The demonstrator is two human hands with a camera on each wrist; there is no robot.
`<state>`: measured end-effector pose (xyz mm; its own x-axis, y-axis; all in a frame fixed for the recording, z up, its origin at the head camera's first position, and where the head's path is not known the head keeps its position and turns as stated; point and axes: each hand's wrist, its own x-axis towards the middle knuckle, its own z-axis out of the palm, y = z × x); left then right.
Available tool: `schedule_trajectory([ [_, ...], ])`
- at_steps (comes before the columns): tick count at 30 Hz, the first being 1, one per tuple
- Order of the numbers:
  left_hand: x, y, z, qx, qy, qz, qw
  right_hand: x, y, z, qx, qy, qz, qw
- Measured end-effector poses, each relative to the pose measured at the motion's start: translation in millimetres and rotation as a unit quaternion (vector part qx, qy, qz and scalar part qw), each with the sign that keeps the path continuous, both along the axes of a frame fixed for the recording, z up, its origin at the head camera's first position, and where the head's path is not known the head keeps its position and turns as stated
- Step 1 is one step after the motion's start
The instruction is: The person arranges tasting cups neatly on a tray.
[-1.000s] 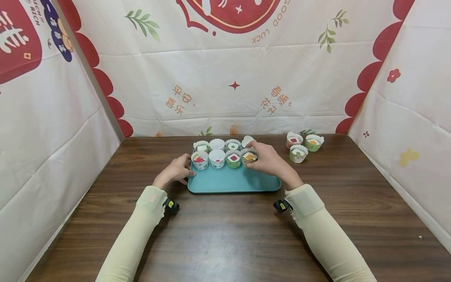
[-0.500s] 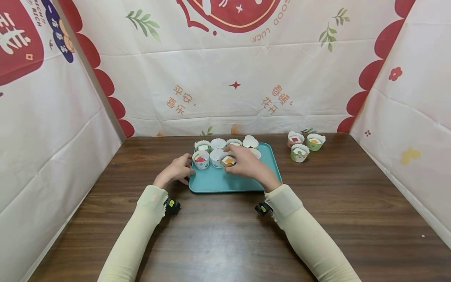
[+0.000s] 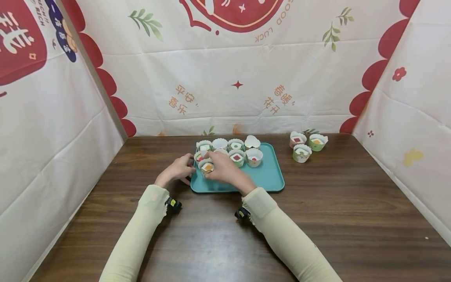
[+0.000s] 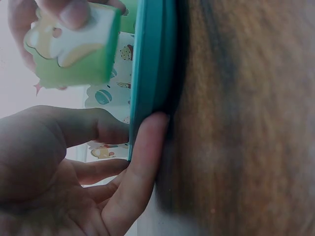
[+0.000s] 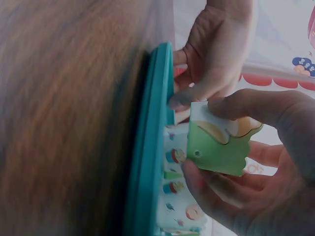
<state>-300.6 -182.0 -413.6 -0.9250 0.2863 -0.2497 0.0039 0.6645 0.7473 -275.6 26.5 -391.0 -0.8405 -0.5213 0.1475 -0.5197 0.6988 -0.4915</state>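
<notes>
My right hand (image 3: 225, 166) pinches a green paper cupcake cup (image 3: 206, 167) with a white and orange filling, above the front left part of a teal tray (image 3: 269, 174). A cartoon print shows on the side of the held cup (image 5: 221, 147) in the right wrist view. My left hand (image 3: 177, 168) grips the tray's left rim; its fingers and thumb lie on both sides of the tray edge (image 4: 155, 64) in the left wrist view. Several filled paper cups stand in two rows at the tray's back, including a white cup (image 3: 254, 158). My right hand partly hides the front row.
Three more cups stand on the brown wooden table (image 3: 334, 203) to the right: a pink cup (image 3: 297, 140), a green cup (image 3: 318, 143) and a pale green cup (image 3: 302, 154). A printed white cloth (image 3: 225, 105) hangs behind the table.
My right hand has carried the green paper cupcake cup left across the tray, from the front row's right end to its left end. My left hand stays at the rim.
</notes>
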Motion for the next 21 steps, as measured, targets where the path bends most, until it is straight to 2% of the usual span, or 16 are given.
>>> schedule_trajectory([
  [6,-1.5,-1.0,-1.8,0.004,-0.003,-0.001,1.0000,-1.8,-11,-7.3,0.011,-0.011,-0.013,0.9998],
  [14,0.2,0.0,2.1,0.001,-0.001,0.003,1.0000,0.1,-13,-10.7,0.006,-0.048,-0.032,0.9983],
  [21,2.0,-0.4,1.7,0.009,0.003,-0.003,0.9999,-0.8,-15,-15.8,0.002,-0.048,-0.036,0.9982],
])
